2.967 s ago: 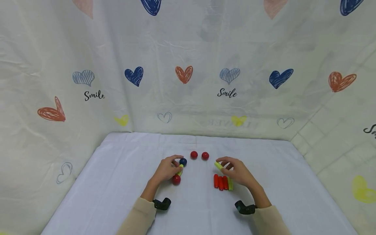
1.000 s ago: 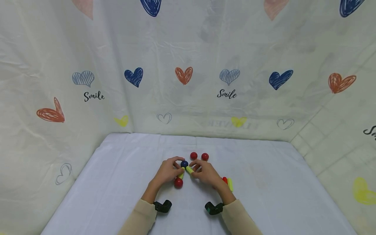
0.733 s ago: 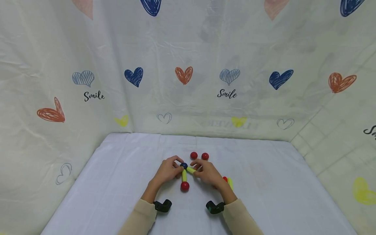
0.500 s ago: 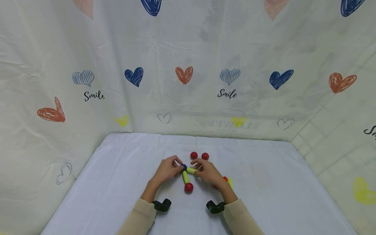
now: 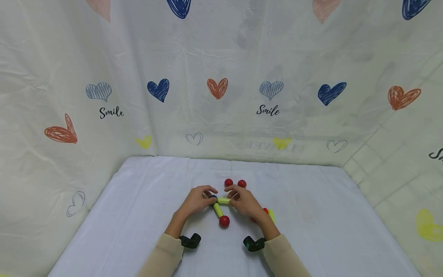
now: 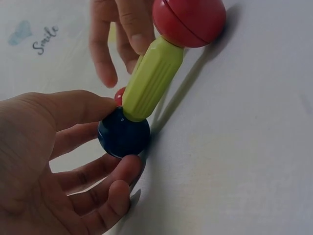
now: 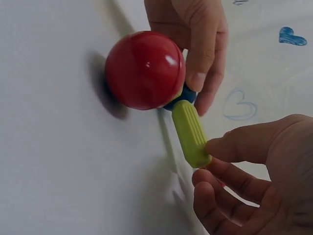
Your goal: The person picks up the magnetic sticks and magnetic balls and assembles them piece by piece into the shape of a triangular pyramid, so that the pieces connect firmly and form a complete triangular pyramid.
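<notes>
My left hand [image 5: 196,200] holds a dark blue ball [image 6: 124,133] between thumb and fingers. From that ball a yellow-green rod [image 6: 152,78] runs to a glossy red ball [image 6: 190,19], which hangs close over the white cloth. My right hand [image 5: 243,202] pinches a second yellow-green rod [image 7: 190,133] by one end, thumb on one side and fingers on the other. In the head view this rod lies level, its far end right at the blue ball. The blue ball is mostly hidden behind the left fingers there.
Two red balls [image 5: 228,182] sit just beyond the hands. Beside my right wrist lie red rods [image 5: 265,211] and another yellow-green rod [image 5: 271,215], partly covered by the forearm. A white cloth [image 5: 311,215] covers the table, with a heart-printed curtain [image 5: 242,127] behind it.
My right hand has come left from beside the red rods, bringing its yellow-green rod to the blue ball. The joined rod and red ball have swung to the right below the left hand.
</notes>
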`<state>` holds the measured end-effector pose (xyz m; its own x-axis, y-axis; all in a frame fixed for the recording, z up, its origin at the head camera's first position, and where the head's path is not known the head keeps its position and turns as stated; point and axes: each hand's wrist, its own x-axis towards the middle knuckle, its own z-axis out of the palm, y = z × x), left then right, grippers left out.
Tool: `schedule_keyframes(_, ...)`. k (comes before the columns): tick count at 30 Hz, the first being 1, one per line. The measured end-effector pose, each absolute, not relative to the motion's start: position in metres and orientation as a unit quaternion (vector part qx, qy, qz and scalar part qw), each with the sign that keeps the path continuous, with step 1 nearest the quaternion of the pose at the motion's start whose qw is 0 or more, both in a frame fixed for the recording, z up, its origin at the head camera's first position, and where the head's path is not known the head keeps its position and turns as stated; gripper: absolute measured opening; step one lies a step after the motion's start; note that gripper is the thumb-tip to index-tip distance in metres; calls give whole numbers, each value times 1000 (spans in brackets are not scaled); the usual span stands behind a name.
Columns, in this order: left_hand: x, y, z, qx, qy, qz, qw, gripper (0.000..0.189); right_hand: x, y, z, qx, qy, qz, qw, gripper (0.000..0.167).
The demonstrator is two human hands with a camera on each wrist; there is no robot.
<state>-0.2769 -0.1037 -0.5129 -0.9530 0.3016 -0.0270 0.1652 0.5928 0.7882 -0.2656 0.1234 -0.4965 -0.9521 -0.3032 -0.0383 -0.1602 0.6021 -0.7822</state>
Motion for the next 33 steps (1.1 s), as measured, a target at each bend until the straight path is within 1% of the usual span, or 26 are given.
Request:
schedule_keyframes(6,-277,-103,-512,125,890,431,85,21,-268,133,-496,-104,890,-438,69,33)
schedule_keyframes(12,-278,-105,-513,121,890,431,91,18,-271,145,-492,-74,886,-454,56,33)
schedule_keyframes(19,-277,-107,-511,126,887,434,90,18,-275,163,-487,-33,880,-471,56,31)
schedule_keyframes(26,-278,-107,-513,124,882,446,91,18,-280,179,-483,-21,880,-471,51,37)
schedule_keyframes(33,-280,-108,-516,124,878,453,95,18,-283,189,-483,-25,876,-477,68,41)
